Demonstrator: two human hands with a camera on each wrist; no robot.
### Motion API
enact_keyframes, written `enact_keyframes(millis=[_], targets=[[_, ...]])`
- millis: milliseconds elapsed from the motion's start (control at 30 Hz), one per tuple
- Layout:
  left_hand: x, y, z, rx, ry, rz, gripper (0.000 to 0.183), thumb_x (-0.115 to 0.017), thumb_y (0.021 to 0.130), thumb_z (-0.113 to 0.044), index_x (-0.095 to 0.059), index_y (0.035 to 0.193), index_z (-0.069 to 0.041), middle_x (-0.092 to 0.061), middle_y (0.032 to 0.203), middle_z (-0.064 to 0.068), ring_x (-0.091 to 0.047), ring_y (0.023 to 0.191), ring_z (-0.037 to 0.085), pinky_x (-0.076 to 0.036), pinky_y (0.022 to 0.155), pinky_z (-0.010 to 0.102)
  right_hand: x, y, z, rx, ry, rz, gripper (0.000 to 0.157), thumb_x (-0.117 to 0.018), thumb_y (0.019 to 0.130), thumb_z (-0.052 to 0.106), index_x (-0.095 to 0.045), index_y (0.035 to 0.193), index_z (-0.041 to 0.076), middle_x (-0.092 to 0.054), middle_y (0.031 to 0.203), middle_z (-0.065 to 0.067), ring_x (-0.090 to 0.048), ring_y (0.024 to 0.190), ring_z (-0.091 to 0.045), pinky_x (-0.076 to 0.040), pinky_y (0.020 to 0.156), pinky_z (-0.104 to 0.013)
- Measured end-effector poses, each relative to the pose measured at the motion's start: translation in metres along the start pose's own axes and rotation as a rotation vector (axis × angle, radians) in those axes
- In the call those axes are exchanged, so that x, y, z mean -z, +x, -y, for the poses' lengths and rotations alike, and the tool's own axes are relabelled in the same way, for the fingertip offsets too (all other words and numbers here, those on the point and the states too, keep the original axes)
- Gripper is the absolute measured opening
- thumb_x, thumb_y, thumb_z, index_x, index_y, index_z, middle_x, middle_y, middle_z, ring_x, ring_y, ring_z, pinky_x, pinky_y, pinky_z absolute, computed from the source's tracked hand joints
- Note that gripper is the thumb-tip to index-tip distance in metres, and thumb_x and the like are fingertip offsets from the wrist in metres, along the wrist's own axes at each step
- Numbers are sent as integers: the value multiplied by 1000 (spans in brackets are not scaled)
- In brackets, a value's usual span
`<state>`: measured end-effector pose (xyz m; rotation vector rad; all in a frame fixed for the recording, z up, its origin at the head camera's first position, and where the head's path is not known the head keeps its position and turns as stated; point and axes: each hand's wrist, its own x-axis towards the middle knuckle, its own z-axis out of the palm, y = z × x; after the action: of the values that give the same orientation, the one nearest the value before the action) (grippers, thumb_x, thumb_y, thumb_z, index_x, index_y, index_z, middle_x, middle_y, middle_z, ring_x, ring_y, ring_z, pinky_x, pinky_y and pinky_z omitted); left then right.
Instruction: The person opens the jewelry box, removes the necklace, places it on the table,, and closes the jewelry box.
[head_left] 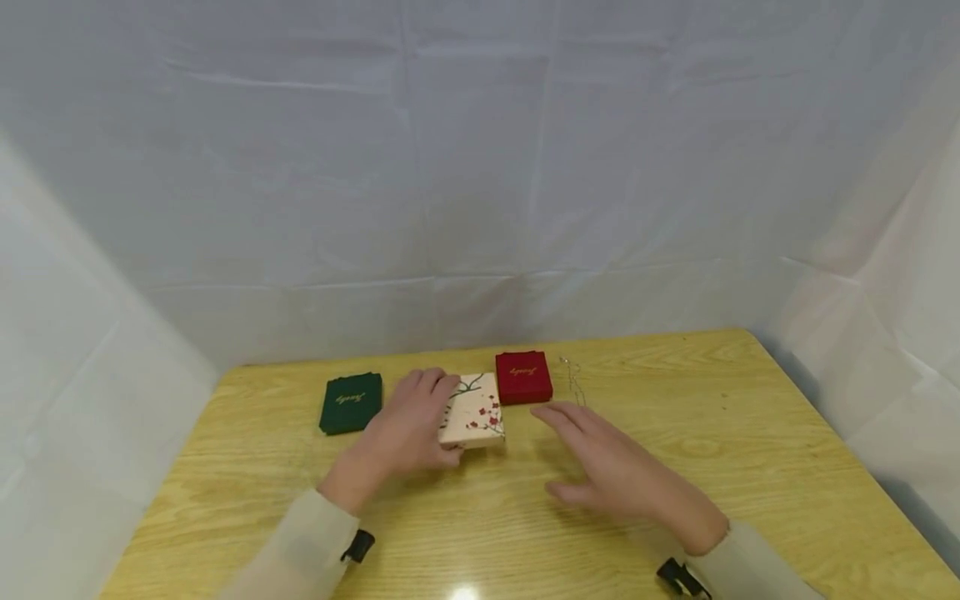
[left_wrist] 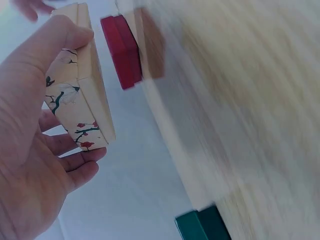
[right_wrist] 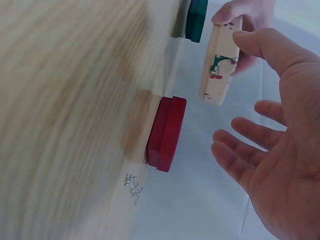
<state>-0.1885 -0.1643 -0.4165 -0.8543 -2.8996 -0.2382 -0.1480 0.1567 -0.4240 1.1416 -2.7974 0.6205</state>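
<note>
My left hand (head_left: 415, 421) grips a cream gift box (head_left: 476, 412) printed with red blossoms and dark branches. In the left wrist view the thumb lies on one side of the box (left_wrist: 82, 95) and the fingers on the other, with the box held above the table. To the right, my right hand (head_left: 611, 467) hovers with its fingers extended, apart from the box and holding nothing. A red box (head_left: 523, 377) with gold lettering sits just behind the cream one. Beside it lies a thin silver chain (right_wrist: 133, 186).
A green box (head_left: 351, 403) with gold lettering stands on the wooden table (head_left: 720, 417) at the left. White cloth (head_left: 480, 167) hangs behind the table and along both sides.
</note>
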Motion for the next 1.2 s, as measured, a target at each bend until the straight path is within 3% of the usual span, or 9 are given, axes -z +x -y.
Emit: enact_keyframes(millis=[400,800,1200], targets=[[2,-13,-40,-63,3,-1,107,-88,75,-56,-43,156,-4,-50,151,18,-46,138,35,-37,119,51,-3,21,6,-67,104,42,116,-91,82,45,-17,171,28,-24,172,-11,-32,154,-33,-43,113,-52],[-6,-26,-64,-101,41,-37,104,-85,76,-60,-44,154,-5,-49,148,16,-47,134,33,-40,117,50,-8,27,12,-37,115,134,116,-93,76,50,-29,168,17,-32,167,-12,-42,147,-27,-43,114,-47],[-13,-33,-80,-71,0,-42,105,-85,76,-61,-42,157,-9,-48,148,12,-45,133,30,-43,115,49,-16,23,12,25,52,131,115,-93,72,49,-35,165,14,-41,158,-3,-43,140,-19,-46,113,-43]])
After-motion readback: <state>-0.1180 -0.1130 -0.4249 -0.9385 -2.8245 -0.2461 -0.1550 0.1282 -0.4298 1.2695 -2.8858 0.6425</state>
